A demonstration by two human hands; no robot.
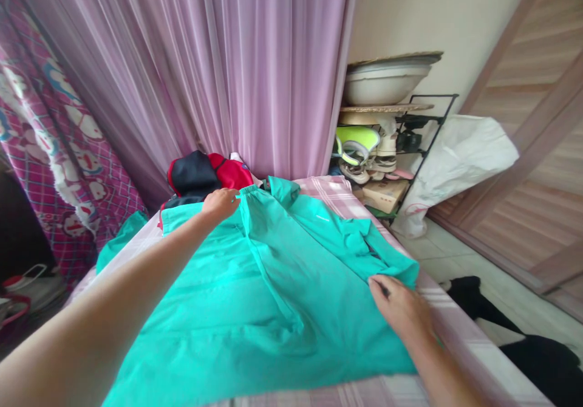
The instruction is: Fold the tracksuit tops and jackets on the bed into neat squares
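A teal jacket (209, 310) lies spread over a bed-like surface, with a small white logo on its chest and wrinkles across the body. One sleeve (277, 243) runs lengthwise over it, its gathered cuff at the far end. My left hand (220, 204) reaches to that cuff, its fingers closed on the fabric edge. At the right side of the jacket, my right hand (403, 307) is closed on the cloth, thumb on top; its other fingers are partly hidden. Beside my right hand, the other sleeve (396, 264) lies bunched up.
Red and navy clothing (200, 176) is heaped at the far edge, against a lilac curtain (273, 79). A plaid sheet (364, 392) covers the surface. To the right stand a shoe rack (439, 130) topped with basins, a white bag (464, 158) and dark cloth (542, 361) on the floor.
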